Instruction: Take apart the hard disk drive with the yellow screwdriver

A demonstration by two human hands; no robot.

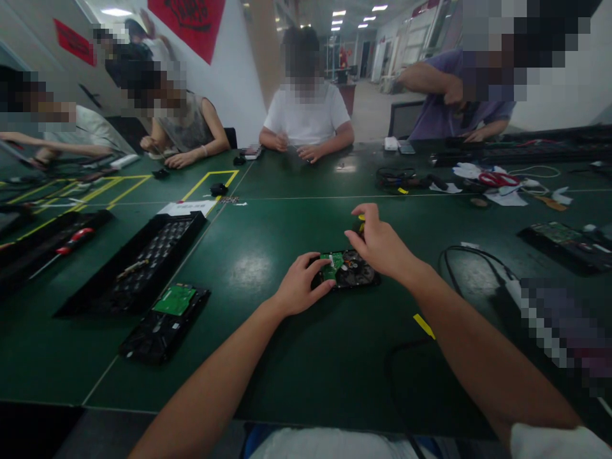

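Observation:
A hard drive [356, 275] with a green circuit board lies flat on the green table in front of me. My left hand [302, 285] grips its left end, fingers over the far side and thumb along the near side. Above the drive's right half, my right hand [380, 243] is closed around a small upright tool with a yellow handle [362, 218], apparently a screwdriver; its lower part is mostly hidden. A second hard drive [165, 323], also with a green board, lies to the left of my left forearm.
Left stands a long black tray [90, 299] with small metal parts, and beyond it a red screwdriver [75, 241]. A black cable [447, 261] and yellow strip [424, 326] lie right. Red scissors [498, 179] sit among scraps farther back. Several people sit across the table.

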